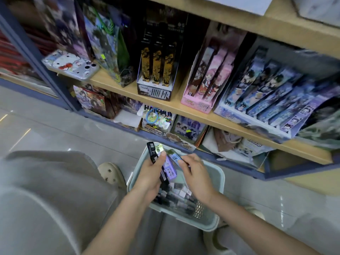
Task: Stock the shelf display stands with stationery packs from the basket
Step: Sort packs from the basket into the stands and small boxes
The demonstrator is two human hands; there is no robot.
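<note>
A pale blue-green basket [219,176] stands on the floor below me, with several stationery packs [176,195] lying in it. Over the basket, my left hand [150,176] is closed around a fanned bunch of long packs [170,169], black, gold-tipped and purple ones. My right hand [196,174] pinches the end of a blue pack in that bunch. On the wooden shelf above stand three display stands: a black and gold one [155,78], a pink one [204,85] and a blue one [257,105], each holding upright packs.
The shelf edge [184,112] juts out above the basket. A lower shelf holds boxes and cards [158,120]. Gift bags [106,39] and a phone case [71,64] sit left of the stands. My knee [46,190] and a beige clog [111,173] are at the left.
</note>
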